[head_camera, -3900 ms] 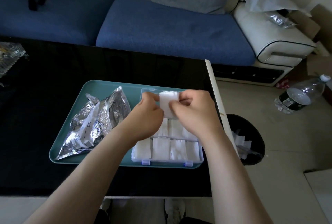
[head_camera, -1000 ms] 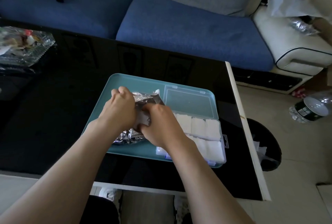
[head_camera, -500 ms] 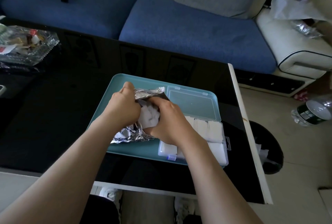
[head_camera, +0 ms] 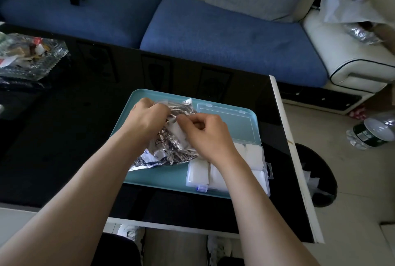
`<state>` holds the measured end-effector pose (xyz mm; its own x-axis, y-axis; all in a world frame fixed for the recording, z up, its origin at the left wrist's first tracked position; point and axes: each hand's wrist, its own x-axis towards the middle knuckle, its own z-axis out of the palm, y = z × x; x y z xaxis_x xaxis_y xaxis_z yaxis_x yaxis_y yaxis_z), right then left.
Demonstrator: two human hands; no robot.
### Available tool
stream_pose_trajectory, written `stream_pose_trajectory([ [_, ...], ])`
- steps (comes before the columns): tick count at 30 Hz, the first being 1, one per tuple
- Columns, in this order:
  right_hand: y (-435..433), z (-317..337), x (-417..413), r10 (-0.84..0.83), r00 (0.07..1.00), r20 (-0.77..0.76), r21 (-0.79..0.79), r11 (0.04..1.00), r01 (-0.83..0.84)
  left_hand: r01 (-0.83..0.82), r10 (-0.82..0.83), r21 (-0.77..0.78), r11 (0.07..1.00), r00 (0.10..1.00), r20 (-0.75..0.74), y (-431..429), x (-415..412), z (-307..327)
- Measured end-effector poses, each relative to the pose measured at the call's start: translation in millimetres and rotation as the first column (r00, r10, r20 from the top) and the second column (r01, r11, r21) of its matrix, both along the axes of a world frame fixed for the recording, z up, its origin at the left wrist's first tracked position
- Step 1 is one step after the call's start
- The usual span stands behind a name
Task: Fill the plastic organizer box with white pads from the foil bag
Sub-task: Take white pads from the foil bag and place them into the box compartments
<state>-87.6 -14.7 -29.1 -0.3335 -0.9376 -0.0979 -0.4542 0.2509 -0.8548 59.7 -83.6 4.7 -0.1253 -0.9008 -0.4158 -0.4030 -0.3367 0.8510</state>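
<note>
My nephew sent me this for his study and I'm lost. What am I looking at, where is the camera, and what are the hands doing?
No machine here: these are a person's two bare hands, filmed by a wide-angle camera worn on the head, looking forward and down. On the black table lies a teal tray. On it sit a clear organizer box, lid open, holding white pads, and a crumpled foil bag. The left hand holds the bag's mouth; the right hand pinches a single pad there, apparently drawing it out.
</note>
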Motion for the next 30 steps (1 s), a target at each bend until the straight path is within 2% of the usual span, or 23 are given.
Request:
stream_pose_trajectory([
  [6, 4.0, 2.0, -4.7, -0.05, 0.994, 0.096, 0.047, 0.998, 0.046, -0.01, 0.014, 0.038, 0.999, 0.994, -0.112, -2.6, 0.8, -6.5],
  [12, 7.1, 7.3, -5.5, 0.148, 0.988, 0.046, 0.096, 0.984, -0.152, -0.047, 0.064, 0.099, 0.994, 0.981, -0.185, 2.2, -3.3, 1.0],
  [15, 9.0, 7.8, -6.4, 0.144, 0.989, 0.032, 0.083, 0.986, -0.147, -0.081, 0.101, 0.113, 0.99, 0.978, -0.183, 1.8, -3.4, 0.5],
  [19, 9.7, 7.9, -2.9, 0.003, 0.999, 0.043, 0.053, 0.999, -0.006, -0.055, 0.072, 0.113, 0.992, 0.986, -0.15, -0.6, -3.1, -1.2],
  [22, 6.5, 3.7, -1.8, -0.065, 0.997, -0.048, 0.003, 0.998, 0.065, -0.017, 0.033, 0.111, 0.994, 0.989, -0.143, -0.4, -5.4, -0.9],
  [27, 5.3, 1.1, -5.2, 0.016, 0.995, -0.099, -0.046, 0.999, -0.021, 0.061, -0.047, 0.117, 0.991, 0.991, -0.122, -0.2, -6.5, -2.5],
  [30, 5.6, 2.5, -6.3, 0.053, 0.993, -0.103, -0.003, 0.999, -0.054, 0.068, -0.065, 0.04, 0.997, 0.995, -0.078, 0.6, -8.6, -4.9],
])
